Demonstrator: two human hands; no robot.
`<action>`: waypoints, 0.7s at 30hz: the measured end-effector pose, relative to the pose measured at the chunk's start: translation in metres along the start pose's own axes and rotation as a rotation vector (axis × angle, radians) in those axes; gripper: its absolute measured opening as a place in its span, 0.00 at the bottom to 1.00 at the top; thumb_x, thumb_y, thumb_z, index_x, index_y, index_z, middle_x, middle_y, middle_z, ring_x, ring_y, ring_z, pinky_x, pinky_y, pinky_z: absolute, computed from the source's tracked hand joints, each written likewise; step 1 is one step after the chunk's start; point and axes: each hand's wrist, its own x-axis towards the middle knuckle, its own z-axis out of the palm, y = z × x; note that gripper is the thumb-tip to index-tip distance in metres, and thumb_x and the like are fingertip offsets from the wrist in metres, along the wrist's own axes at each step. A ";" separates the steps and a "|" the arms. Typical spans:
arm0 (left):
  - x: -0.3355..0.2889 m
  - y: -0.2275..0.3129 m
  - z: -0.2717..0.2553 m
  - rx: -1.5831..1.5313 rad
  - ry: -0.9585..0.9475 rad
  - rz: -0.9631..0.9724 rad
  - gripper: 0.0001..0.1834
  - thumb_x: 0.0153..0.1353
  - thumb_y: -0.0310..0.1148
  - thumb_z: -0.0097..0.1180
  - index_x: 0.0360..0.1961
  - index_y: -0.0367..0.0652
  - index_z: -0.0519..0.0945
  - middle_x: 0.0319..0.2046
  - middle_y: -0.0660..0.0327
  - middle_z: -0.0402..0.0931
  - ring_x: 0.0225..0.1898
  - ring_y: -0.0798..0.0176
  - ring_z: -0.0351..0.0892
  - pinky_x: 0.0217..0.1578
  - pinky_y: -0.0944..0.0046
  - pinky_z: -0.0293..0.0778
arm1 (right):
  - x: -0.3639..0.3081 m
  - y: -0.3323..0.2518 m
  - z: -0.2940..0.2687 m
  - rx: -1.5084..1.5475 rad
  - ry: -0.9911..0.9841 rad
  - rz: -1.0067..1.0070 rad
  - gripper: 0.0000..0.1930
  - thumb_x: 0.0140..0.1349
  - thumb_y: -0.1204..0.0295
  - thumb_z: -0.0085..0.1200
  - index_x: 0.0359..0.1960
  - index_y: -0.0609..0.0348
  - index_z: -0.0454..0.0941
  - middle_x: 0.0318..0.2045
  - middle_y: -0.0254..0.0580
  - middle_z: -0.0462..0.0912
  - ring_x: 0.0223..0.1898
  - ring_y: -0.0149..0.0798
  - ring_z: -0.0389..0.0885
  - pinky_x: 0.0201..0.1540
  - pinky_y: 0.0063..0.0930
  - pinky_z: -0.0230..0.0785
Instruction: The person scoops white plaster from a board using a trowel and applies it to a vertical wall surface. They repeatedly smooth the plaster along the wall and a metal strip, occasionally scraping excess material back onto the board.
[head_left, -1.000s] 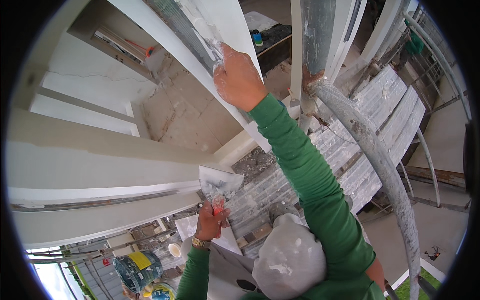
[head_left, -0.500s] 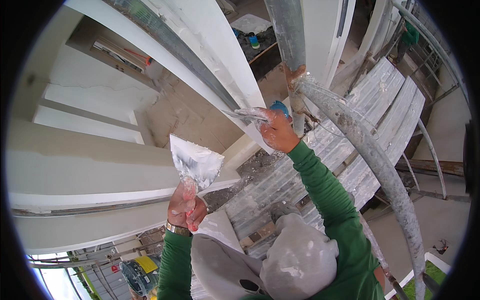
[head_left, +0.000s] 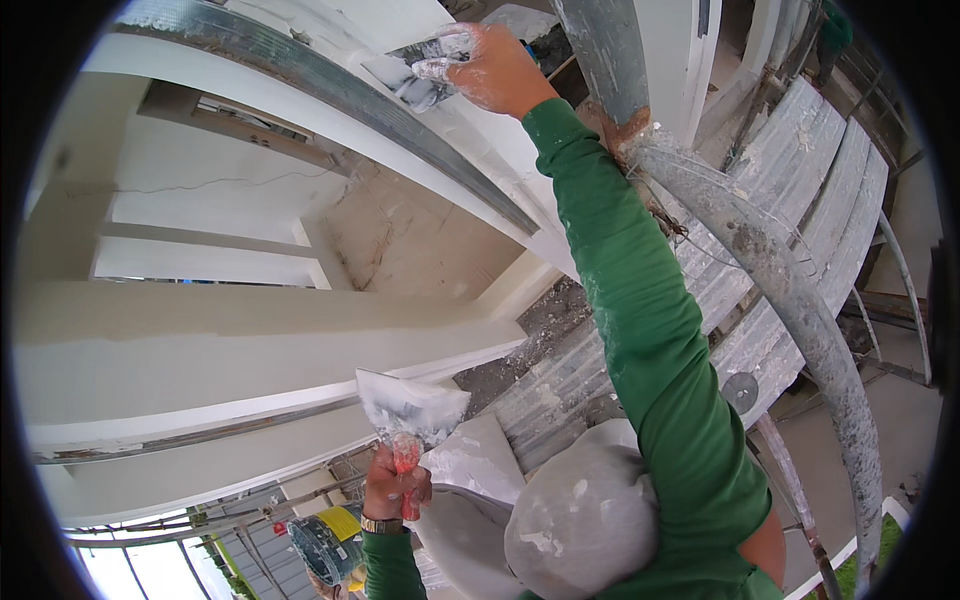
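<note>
Right hand (head_left: 495,72) pinches a flat blade (head_left: 400,82), fingers pressed together on its back. Versus half a second ago, it's gone from the bottom end of the white upright face (head_left: 490,130) to well up it, arm stretched out. Blade now lies on or right against the face; exact contact can't be confirmed. Reads as the spreading hand back at the upper part of the surface, so coating looks mid-way, not finished.

Flat blade: thin, gray metal, wet-looking white paste smeared over it, paste on the fingers too. Face under it is white, patchy near the blade, smoother lower down. Gray ribbed strip (head_left: 250,38) runs alongside.

Left hand (head_left: 393,487) is wrapped around the red handle of a wide putty knife (head_left: 412,402), blade up, white paste across it. Lower than half a second ago, now in front of the pale ledge (head_left: 250,370); likely serving as the paste holder.

Further out: gray trousers (head_left: 580,510) with white smears, dark bucket (head_left: 325,545) with yellow label lower left, spattered metal planks (head_left: 770,170) and crusted curved pipe (head_left: 780,270) at right.
</note>
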 end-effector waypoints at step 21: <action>-0.002 -0.020 -0.011 -0.028 0.089 -0.016 0.26 0.53 0.22 0.57 0.53 0.41 0.64 0.14 0.63 0.65 0.10 0.67 0.63 0.13 0.63 0.68 | -0.037 -0.011 -0.006 0.101 0.178 0.232 0.14 0.51 0.70 0.58 0.38 0.64 0.80 0.29 0.56 0.82 0.30 0.52 0.80 0.38 0.34 0.73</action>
